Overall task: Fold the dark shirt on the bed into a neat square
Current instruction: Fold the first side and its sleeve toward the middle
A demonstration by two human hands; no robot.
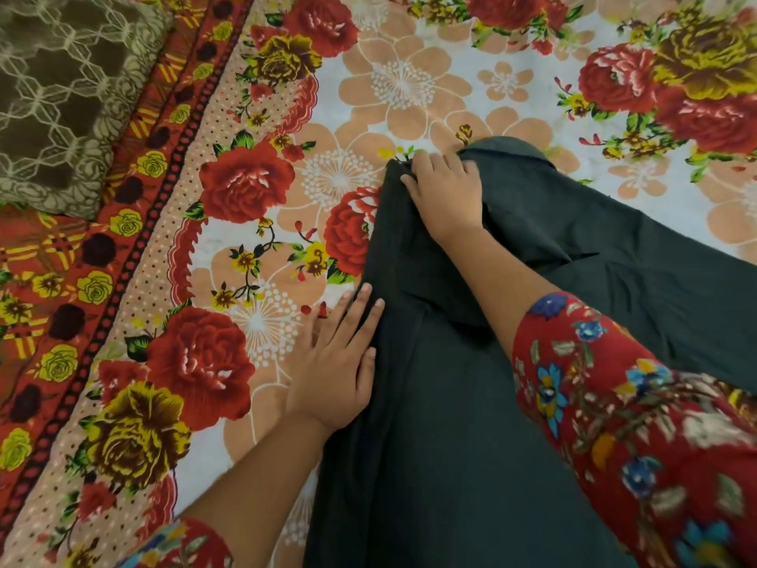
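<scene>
Dark cotton shirt (pixel 471 403) lies on the floral bedsheet (pixel 286 116); the left hand (pixel 340 362) presses flat at its edge, anchoring it. Near the collar, the right hand (pixel 446 194) grips a fold, likely squaring it.

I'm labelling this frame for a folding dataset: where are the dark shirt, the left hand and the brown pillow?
dark shirt (pixel 450 444), head view, on the flat body panel.
left hand (pixel 334 362), head view, back of the hand.
brown pillow (pixel 61 96), head view, its patterned top.
</scene>
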